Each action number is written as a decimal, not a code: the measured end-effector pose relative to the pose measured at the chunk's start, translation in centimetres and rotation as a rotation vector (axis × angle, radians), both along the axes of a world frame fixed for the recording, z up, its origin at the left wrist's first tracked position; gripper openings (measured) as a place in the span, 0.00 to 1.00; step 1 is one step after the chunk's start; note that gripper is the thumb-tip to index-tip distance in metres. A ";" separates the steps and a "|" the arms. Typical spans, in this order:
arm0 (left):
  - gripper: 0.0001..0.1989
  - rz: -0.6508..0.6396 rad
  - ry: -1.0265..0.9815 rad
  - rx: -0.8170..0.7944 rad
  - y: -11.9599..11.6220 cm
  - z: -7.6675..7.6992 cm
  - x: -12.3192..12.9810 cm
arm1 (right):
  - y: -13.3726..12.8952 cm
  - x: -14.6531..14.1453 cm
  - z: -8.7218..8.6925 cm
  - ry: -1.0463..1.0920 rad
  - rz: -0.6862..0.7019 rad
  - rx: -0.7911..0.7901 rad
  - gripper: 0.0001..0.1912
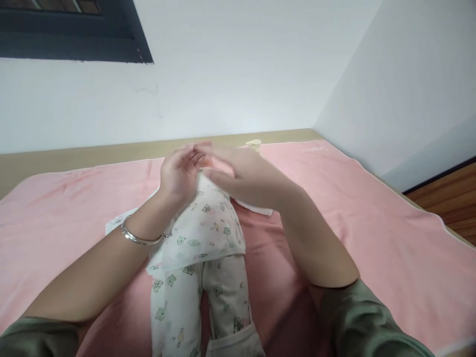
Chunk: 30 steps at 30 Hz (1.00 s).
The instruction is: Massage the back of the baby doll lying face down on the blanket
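A small white baby top printed with green bears lies over matching baby trousers, whose legs point towards me. Above the collar end, my left hand is raised, palm turned inward, its fingers loosely bent and apart; a silver bangle circles that wrist. My right hand reaches across from the other side, somewhat blurred, with fingers stretched out and thumb apart. The fingertips of both hands overlap in view; whether they touch, I cannot tell. No object shows in either hand. The top's neck area is partly hidden behind them.
A pink sheet covers the surface under the clothes, with a wooden edge along the wall. A small pale yellow item lies at the back. White walls stand behind and right; a dark window frame is upper left.
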<state>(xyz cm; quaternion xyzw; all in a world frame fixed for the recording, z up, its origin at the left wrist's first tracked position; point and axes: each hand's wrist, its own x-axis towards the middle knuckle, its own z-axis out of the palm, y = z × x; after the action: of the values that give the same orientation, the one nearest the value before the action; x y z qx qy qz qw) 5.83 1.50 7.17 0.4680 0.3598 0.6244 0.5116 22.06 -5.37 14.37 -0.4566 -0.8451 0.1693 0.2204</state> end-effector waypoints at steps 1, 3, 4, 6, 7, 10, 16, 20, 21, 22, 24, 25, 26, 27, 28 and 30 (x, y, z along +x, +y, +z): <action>0.19 -0.071 0.023 -0.012 0.1 0.5 0.7 | 0.7 0.5 0.1 0.055 -0.108 0.082 0.24; 0.28 -0.216 0.152 -0.058 0.3 1.2 1.9 | 2.6 1.4 -0.4 0.133 -0.331 0.246 0.26; 0.32 -0.277 0.220 -0.077 0.4 1.5 2.4 | 3.8 1.7 -0.9 0.140 -0.420 0.302 0.27; 0.37 -0.351 0.297 -0.078 0.7 1.9 3.5 | 6.1 2.2 -2.3 0.108 -0.482 0.347 0.28; 0.38 -0.373 0.305 -0.067 0.7 2.0 4.0 | 7.1 2.3 -3.0 0.092 -0.482 0.358 0.29; 0.39 -0.433 0.267 -0.056 0.5 2.2 5.4 | 9.1 2.1 -5.1 0.064 -0.457 0.363 0.31; 0.33 -0.444 0.074 -0.221 -0.8 2.3 5.8 | 9.0 1.1 -6.6 -0.069 -0.468 0.296 0.28; 0.35 -0.454 0.030 -0.284 -1.8 2.5 3.9 | 9.0 1.0 -6.1 -0.142 -0.479 0.299 0.28; 0.35 -0.454 0.034 -0.285 -2.1 2.7 3.3 | 9.2 0.9 -6.0 -0.152 -0.482 0.294 0.27; 0.35 -0.449 0.036 -0.290 -2.5 2.8 2.7 | 9.4 0.8 -5.9 -0.165 -0.490 0.290 0.27; 0.33 -0.419 0.020 -0.333 -3.2 3.2 1.5 | 9.9 0.6 -5.8 -0.197 -0.515 0.302 0.26; 0.32 -0.403 0.007 -0.372 -3.5 3.4 1.0 | 10.2 0.5 -5.8 -0.216 -0.525 0.310 0.24; 0.32 -0.394 -0.004 -0.413 -3.9 3.7 0.5 | 10.3 0.4 -5.7 -0.239 -0.530 0.311 0.23; 0.31 -0.391 -0.009 -0.448 -4.3 4.0 0.0 | 10.5 0.4 -5.6 -0.268 -0.532 0.303 0.22; 0.30 -0.398 -0.007 -0.469 -4.7 4.3 -0.4 | 10.5 0.3 -5.5 -0.305 -0.531 0.288 0.22; 0.29 -0.426 0.010 -0.459 -5.4 4.7 -1.0 | 10.4 0.3 -5.0 -0.391 -0.528 0.254 0.22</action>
<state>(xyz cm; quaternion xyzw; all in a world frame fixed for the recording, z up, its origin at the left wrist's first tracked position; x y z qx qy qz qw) 4.79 -3.92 11.87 0.4081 0.3878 0.4031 0.7215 22.31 5.04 9.33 -0.6522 -0.7383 -0.0905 0.1458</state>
